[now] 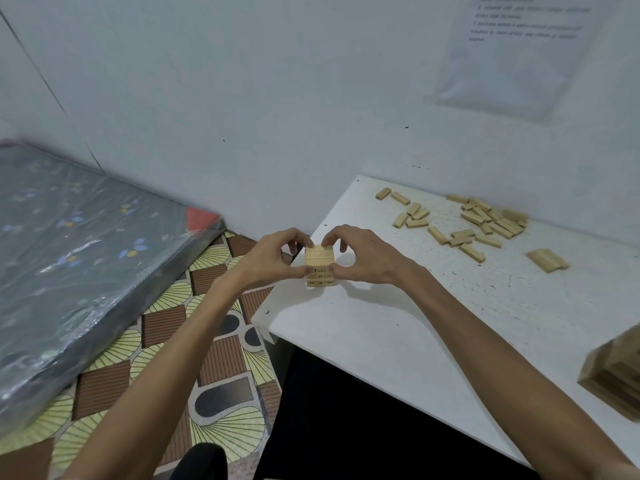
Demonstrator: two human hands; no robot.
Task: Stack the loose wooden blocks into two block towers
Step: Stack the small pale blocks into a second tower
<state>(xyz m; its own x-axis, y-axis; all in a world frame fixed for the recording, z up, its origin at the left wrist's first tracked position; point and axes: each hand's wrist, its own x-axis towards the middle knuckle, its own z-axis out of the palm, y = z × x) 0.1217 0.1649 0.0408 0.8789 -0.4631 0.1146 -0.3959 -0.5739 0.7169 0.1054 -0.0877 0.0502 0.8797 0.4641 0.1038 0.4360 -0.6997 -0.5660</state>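
A short tower of pale wooden blocks (pixel 320 268) stands near the left edge of the white table (pixel 398 327). My left hand (pixel 273 256) pinches its left side with thumb and fingers, and my right hand (pixel 360 254) pinches its right side the same way. Several loose wooden blocks (pixel 481 220) lie scattered at the table's far side by the wall. A flat group of three blocks (pixel 547 260) lies to the right of them. A second, taller block tower (pixel 616 368) shows blurred at the right edge, cut off by the frame.
The table stands in a corner against pale walls, with a printed sheet (pixel 512 53) taped above it. To the left, a plastic-wrapped mattress (pixel 79 258) lies on patterned floor (pixel 207 375). The table's left edge is close to the short tower.
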